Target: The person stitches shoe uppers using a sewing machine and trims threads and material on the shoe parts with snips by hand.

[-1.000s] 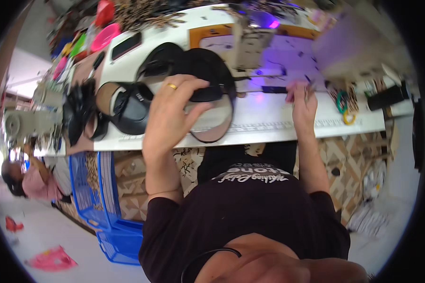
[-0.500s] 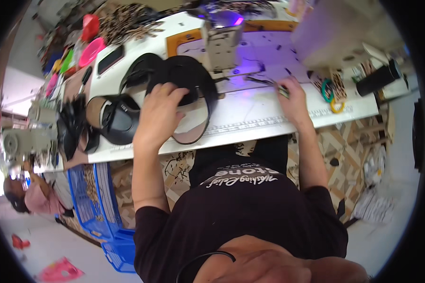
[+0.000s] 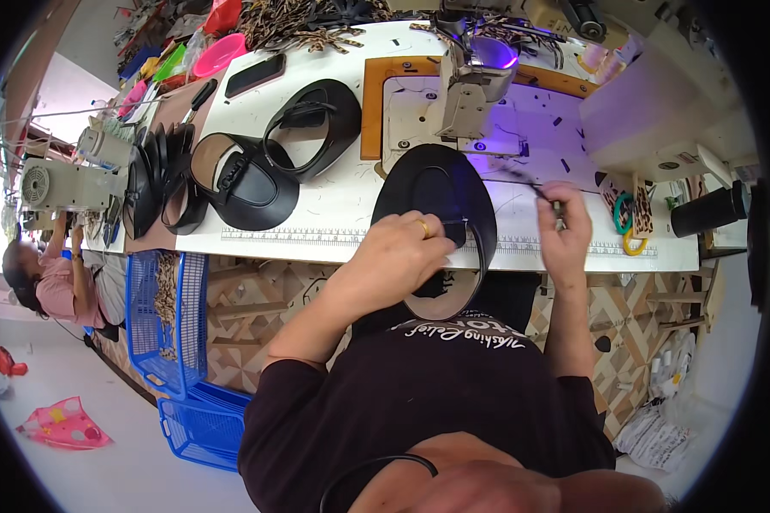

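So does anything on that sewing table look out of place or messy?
Mostly tidy work. The black shoe upper under the left hand hangs partly over the white table's front edge, and small dark scraps lie scattered near the sewing machine.

Dark phone screen (image 3: 254, 75) beside pink bowl (image 3: 218, 56)

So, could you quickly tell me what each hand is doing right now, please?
Left hand: closed on the black leather piece.
Right hand: closed on a small thin tool.

Bare table (image 3: 334, 205) lies left of my left hand (image 3: 402, 252); the sewing machine (image 3: 466, 85) blocks straight ahead, 2 black cut pieces (image 3: 257, 171) crowd farther left.
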`<state>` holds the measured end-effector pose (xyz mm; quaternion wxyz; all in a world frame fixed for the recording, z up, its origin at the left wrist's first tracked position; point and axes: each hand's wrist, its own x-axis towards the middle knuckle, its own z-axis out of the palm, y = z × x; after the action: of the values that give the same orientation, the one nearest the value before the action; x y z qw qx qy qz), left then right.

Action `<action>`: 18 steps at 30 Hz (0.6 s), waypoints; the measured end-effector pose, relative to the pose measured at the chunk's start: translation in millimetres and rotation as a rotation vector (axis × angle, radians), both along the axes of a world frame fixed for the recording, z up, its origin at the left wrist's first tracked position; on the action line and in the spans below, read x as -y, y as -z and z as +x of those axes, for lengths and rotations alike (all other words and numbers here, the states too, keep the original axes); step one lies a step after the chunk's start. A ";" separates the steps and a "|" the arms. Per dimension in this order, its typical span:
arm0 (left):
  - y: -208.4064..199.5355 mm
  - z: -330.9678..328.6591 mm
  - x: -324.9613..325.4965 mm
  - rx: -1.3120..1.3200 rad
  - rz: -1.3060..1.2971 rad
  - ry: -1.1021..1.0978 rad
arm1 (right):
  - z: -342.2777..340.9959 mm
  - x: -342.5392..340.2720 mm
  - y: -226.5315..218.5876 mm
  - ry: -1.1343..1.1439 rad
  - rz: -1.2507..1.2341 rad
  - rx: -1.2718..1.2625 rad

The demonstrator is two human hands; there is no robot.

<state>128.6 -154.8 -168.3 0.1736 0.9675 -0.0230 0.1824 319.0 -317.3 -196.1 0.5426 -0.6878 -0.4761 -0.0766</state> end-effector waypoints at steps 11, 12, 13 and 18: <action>-10.2 23.8 4.6 0.208 -0.555 -0.017 | -53.6 -29.1 -13.6 -0.315 0.017 -0.131; -9.7 22.2 3.6 0.209 -0.556 -0.017 | -55.3 -30.8 -11.0 -0.226 0.081 -0.214; -9.8 21.4 0.8 0.301 -0.519 -0.079 | -55.3 -33.4 -8.1 -0.134 0.147 -0.295; 1.0 13.7 -15.4 0.179 -0.408 -0.169 | -27.1 -25.1 19.0 0.112 -0.327 -0.110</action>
<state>142.3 -139.5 -169.3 0.3469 0.8909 0.0799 0.2820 291.9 -292.2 -215.1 0.4436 -0.7955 -0.4127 0.0095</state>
